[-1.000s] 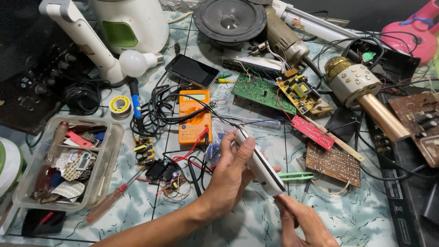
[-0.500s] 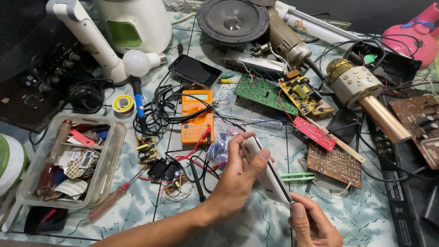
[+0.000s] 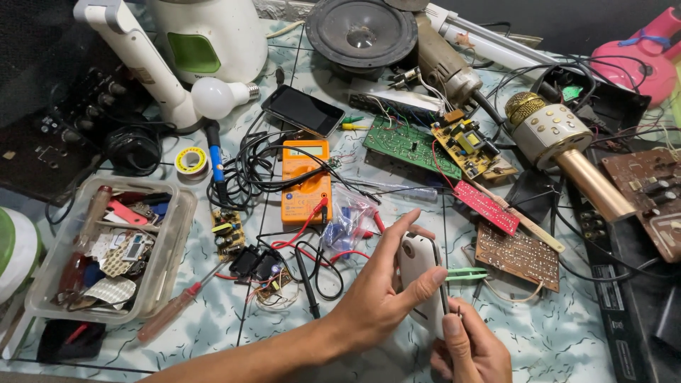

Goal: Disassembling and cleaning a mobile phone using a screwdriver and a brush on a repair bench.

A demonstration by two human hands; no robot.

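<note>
The left hand (image 3: 376, 301) wraps its fingers and thumb around a small white phone (image 3: 420, 273), smooth and rounded, its long axis running near to far. The right hand (image 3: 472, 351), just near and right of it, pinches a thin tool at its right edge. Green plastic tweezers (image 3: 464, 273) lie just right; an orange multimeter (image 3: 306, 181) sits farther left.

Place: an electronics repair workshop, seen from above.
Bench (image 3: 567, 340): pale marbled cover, crowded with parts.
Test gear: orange multimeter (image 3: 306, 181) with red and black leads.
Boards: green circuit board (image 3: 408, 144), red one (image 3: 486, 206), brown one (image 3: 518, 255).
Spares: loose speaker (image 3: 360, 30), solder reel (image 3: 191, 160), clear parts tray (image 3: 170, 245), red-handled screwdriver (image 3: 170, 312).
</note>
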